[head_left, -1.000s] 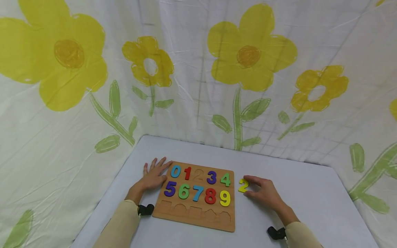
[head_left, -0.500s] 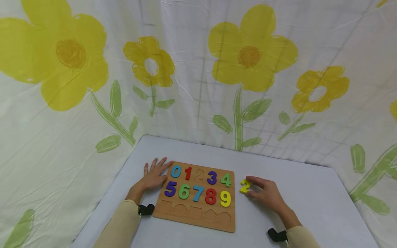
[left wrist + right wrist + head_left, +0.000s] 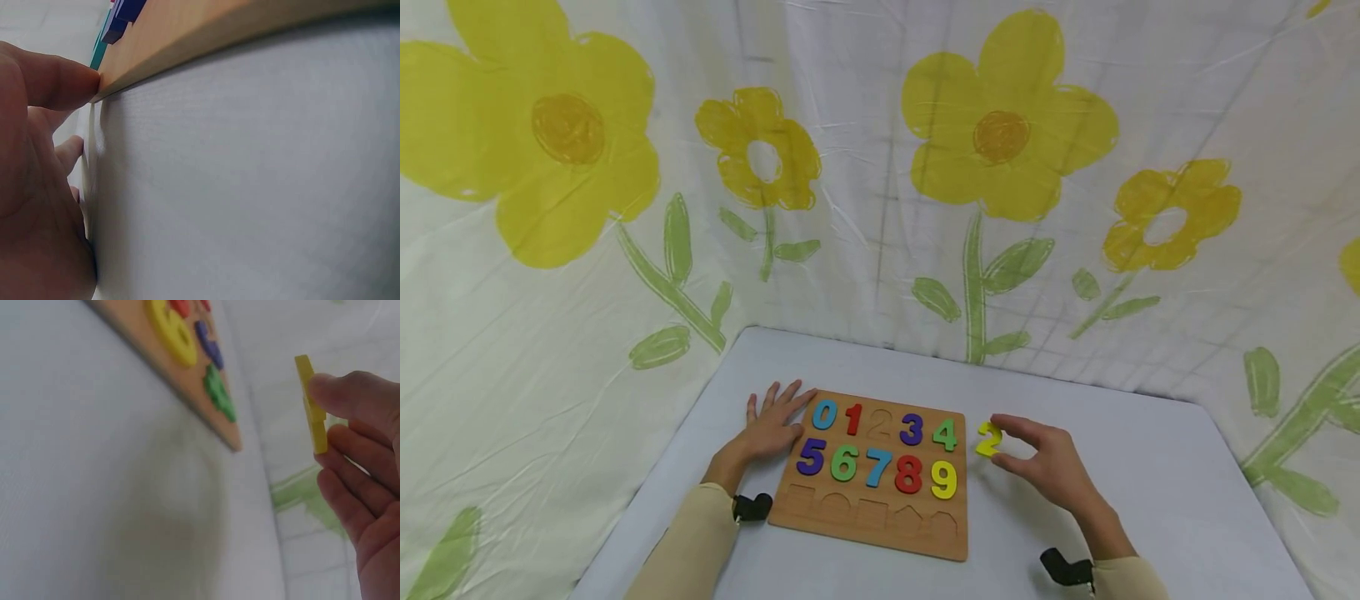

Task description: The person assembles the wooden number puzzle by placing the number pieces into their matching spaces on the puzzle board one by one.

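Between the right thumb and fingers a yellow number 2 piece [image 3: 988, 439] is pinched, raised off the table just right of the board. In the right wrist view the right hand [image 3: 369, 450] holds this piece edge-on, well above the white surface. The left hand [image 3: 767, 429] lies with fingers spread at the left edge of the wooden number board [image 3: 872, 537]. Its thumb touches the board's side in the left wrist view. Coloured numbers fill the board's upper two rows, except for a bare 2-shaped recess [image 3: 880, 424] between the red 1 [image 3: 853, 419] and the purple 3 [image 3: 912, 429].
Along the board's near side runs a row of shallow shape recesses [image 3: 873, 514]. The white table [image 3: 850, 350] extends around the board, and a flower-printed curtain [image 3: 850, 250] hangs behind it. A black camera mount sits on each wrist.
The right hand has lifted the yellow 2 up from the table, with the wrist rising and turning slightly. The left hand and the board stay in place.
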Action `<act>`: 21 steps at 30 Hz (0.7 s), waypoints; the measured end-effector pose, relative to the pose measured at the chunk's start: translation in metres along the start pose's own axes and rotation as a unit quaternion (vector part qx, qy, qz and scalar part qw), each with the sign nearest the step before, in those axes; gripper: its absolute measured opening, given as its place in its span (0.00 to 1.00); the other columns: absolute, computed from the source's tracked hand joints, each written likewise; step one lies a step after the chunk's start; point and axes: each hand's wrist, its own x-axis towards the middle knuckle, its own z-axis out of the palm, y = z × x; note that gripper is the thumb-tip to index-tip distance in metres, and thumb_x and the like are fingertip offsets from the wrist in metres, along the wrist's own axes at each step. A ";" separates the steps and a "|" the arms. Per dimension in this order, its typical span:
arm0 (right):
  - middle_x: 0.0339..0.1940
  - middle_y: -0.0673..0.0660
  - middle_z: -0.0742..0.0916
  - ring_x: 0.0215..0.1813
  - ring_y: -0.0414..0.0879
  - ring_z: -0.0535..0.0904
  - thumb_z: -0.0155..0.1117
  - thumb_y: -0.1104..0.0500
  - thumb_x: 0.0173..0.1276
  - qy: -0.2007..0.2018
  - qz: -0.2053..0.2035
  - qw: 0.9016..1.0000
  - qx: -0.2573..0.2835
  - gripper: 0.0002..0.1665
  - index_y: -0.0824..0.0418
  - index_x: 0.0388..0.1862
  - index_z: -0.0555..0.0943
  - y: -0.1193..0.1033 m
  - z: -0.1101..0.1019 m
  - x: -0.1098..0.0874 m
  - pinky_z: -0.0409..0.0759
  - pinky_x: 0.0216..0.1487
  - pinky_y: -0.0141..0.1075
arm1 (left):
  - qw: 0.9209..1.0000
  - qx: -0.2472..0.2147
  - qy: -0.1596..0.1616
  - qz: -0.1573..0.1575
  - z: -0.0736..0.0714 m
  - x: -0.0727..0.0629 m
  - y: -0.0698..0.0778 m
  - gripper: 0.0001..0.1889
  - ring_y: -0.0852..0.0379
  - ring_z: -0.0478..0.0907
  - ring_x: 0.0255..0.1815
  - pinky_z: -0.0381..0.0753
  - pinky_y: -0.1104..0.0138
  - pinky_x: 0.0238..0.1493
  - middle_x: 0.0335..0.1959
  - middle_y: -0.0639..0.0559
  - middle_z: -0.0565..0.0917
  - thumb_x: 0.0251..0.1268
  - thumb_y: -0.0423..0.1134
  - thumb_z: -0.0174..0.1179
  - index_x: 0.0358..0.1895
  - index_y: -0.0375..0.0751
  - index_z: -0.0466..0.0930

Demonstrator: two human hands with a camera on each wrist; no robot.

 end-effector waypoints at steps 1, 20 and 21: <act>0.65 0.49 0.92 0.64 0.53 0.90 0.86 0.57 0.63 0.000 -0.002 1.000 -0.002 0.35 0.54 0.70 0.87 -0.004 0.000 0.002 0.87 0.65 0.55 | 1.000 0.002 -0.003 -0.003 -0.001 0.000 0.002 0.38 0.25 0.31 0.91 0.17 0.27 0.80 0.92 0.35 0.50 0.73 0.39 0.53 0.87 0.46 0.63; 0.66 0.52 0.91 0.67 0.57 0.89 0.85 0.56 0.65 -0.021 -0.046 0.998 0.036 0.33 0.56 0.70 0.87 -0.068 0.025 0.053 0.85 0.68 0.59 | 1.000 0.012 -0.014 -0.014 -0.005 -0.001 0.009 0.38 0.25 0.32 0.91 0.18 0.26 0.81 0.92 0.36 0.50 0.74 0.37 0.54 0.87 0.46 0.63; 0.66 0.52 0.91 0.67 0.58 0.89 0.85 0.56 0.65 -0.024 -0.047 0.998 0.043 0.33 0.56 0.70 0.87 -0.070 0.028 0.056 0.85 0.68 0.59 | 1.000 0.012 -0.014 -0.014 -0.005 -0.001 0.009 0.38 0.25 0.32 0.91 0.18 0.26 0.81 0.92 0.36 0.50 0.74 0.37 0.54 0.87 0.46 0.63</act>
